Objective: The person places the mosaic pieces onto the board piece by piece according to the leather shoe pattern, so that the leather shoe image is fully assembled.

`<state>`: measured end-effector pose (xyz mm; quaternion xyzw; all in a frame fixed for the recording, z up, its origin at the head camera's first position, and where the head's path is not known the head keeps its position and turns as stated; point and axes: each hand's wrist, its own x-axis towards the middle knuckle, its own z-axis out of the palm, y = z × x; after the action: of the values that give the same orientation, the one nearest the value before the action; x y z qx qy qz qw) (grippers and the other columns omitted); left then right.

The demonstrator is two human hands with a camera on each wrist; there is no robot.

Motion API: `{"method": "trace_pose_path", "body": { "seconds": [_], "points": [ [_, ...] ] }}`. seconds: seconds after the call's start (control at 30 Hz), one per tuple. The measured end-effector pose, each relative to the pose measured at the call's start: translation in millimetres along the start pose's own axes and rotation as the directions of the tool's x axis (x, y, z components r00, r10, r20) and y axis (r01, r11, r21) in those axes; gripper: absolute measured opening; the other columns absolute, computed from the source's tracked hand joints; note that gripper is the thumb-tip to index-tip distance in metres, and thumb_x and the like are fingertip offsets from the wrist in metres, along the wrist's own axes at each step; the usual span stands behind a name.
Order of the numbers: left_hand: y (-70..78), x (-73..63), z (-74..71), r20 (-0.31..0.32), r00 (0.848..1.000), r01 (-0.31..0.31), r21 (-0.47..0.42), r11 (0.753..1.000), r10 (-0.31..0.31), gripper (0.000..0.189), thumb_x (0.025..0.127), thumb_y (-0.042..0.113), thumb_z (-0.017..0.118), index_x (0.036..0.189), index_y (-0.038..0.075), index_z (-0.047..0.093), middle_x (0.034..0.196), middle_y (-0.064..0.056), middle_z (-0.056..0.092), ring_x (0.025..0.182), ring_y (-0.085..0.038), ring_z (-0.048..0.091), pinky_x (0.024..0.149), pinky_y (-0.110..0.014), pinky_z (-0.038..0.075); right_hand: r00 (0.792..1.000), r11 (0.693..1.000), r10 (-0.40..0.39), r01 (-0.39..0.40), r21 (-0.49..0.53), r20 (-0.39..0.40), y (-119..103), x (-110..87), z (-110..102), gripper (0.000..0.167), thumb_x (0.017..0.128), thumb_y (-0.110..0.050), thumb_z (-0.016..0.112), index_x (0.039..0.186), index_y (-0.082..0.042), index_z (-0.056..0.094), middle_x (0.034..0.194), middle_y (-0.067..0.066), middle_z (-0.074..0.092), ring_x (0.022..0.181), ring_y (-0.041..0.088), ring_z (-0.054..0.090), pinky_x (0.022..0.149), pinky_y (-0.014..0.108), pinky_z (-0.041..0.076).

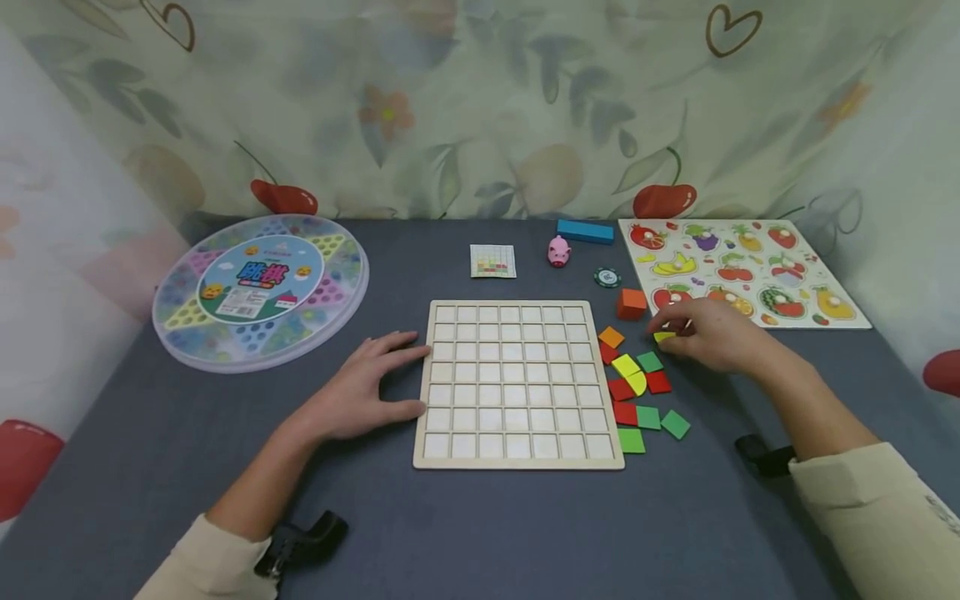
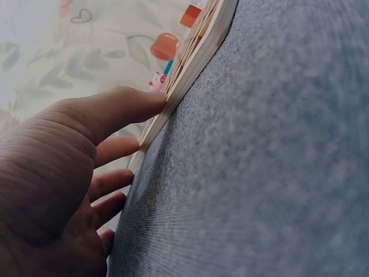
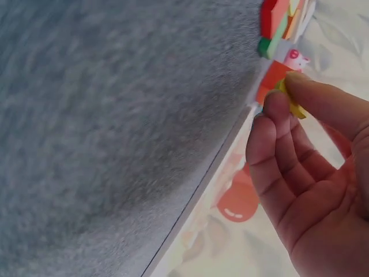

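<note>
A square wooden grid board with pale cells lies flat in the middle of the table. My left hand rests along its left edge, thumb and fingertips at the rim; in the left wrist view the thumb meets the board's side. My right hand pinches a small yellow tile between thumb and fingers, above the table right of the board. Below it lie loose tiles: green tiles, red tiles, an orange tile and yellow tiles, several close against the board's right edge.
An orange block, a dark chip, a pink pig figure, a blue block and a small printed card stand behind the board. A fruit picture board lies back right, a round game box back left.
</note>
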<state>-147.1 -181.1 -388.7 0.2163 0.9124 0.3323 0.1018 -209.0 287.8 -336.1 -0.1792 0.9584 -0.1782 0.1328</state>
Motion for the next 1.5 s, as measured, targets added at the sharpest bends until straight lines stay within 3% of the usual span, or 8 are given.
{"method": "trace_pose_path", "body": {
  "seconds": [0.33,0.53,0.67,1.03,1.23,1.5],
  "points": [
    [0.8,-1.3,1.8,-0.008,1.0,-0.003,-0.004,1.0,0.003,0.075,0.091,0.037,0.078,0.157,0.014,0.047,0.168,-0.017,0.03,0.157,-0.046,0.017,0.124,-0.066,0.006,0.999,0.99,0.039,-0.035,0.139,-0.021,-22,-0.6,-1,0.02,0.097,-0.018,0.072,0.114,-0.008,0.072,0.091,0.003,0.071,0.078,0.019,0.062,0.068,0.032,0.052],
    [-1.6,-4.4,1.1,-0.02,1.0,-0.005,-0.009,1.0,0.005,0.075,0.091,0.037,0.077,0.156,0.014,0.048,0.168,-0.017,0.031,0.157,-0.047,0.017,0.124,-0.067,0.007,0.999,0.946,0.032,-0.033,0.322,0.009,-44,6.5,-4,0.021,0.097,-0.017,0.073,0.114,-0.004,0.071,0.099,0.01,0.074,0.083,0.023,0.07,0.075,0.031,0.059],
    [-1.5,-3.9,0.9,-0.019,1.0,-0.009,-0.008,1.0,0.009,0.075,0.092,0.037,0.077,0.156,0.015,0.048,0.168,-0.017,0.03,0.157,-0.046,0.017,0.124,-0.067,0.007,0.999,0.923,0.029,-0.034,0.384,0.018,-57,12.2,-3,0.022,0.097,-0.017,0.073,0.114,-0.004,0.069,0.099,0.012,0.074,0.083,0.024,0.07,0.077,0.032,0.06],
    [0.2,-4.1,1.4,-0.015,1.0,-0.004,-0.008,1.0,0.004,0.075,0.092,0.037,0.078,0.156,0.014,0.048,0.167,-0.017,0.031,0.156,-0.047,0.017,0.123,-0.068,0.008,0.999,0.881,0.014,-0.027,0.473,0.033,-99,34.7,10,0.029,0.097,-0.015,0.072,0.124,-0.004,0.069,0.1,0.014,0.071,0.085,0.027,0.073,0.082,0.038,0.061],
    [1.2,-4.7,-0.6,-0.016,1.0,-0.001,-0.007,1.0,0.0,0.075,0.092,0.037,0.078,0.157,0.015,0.048,0.167,-0.017,0.031,0.156,-0.048,0.017,0.123,-0.069,0.009,0.998,0.859,-0.019,-0.014,0.512,0.058,-120,49.5,18,0.021,0.095,-0.015,0.074,0.114,-0.005,0.073,0.102,0.013,0.074,0.09,0.033,0.073,0.083,0.039,0.061],
    [0.0,-2.1,0.1,-0.016,1.0,-0.006,0.005,1.0,0.006,0.074,0.093,0.04,0.077,0.157,0.017,0.048,0.167,-0.016,0.031,0.156,-0.047,0.017,0.122,-0.069,0.01,0.981,0.844,-0.121,0.022,0.535,0.15,-149,67.0,28,0.01,0.094,-0.009,0.074,0.104,-0.005,0.075,0.085,0.01,0.074,0.081,0.031,0.07,0.078,0.037,0.061]
  ]
}}
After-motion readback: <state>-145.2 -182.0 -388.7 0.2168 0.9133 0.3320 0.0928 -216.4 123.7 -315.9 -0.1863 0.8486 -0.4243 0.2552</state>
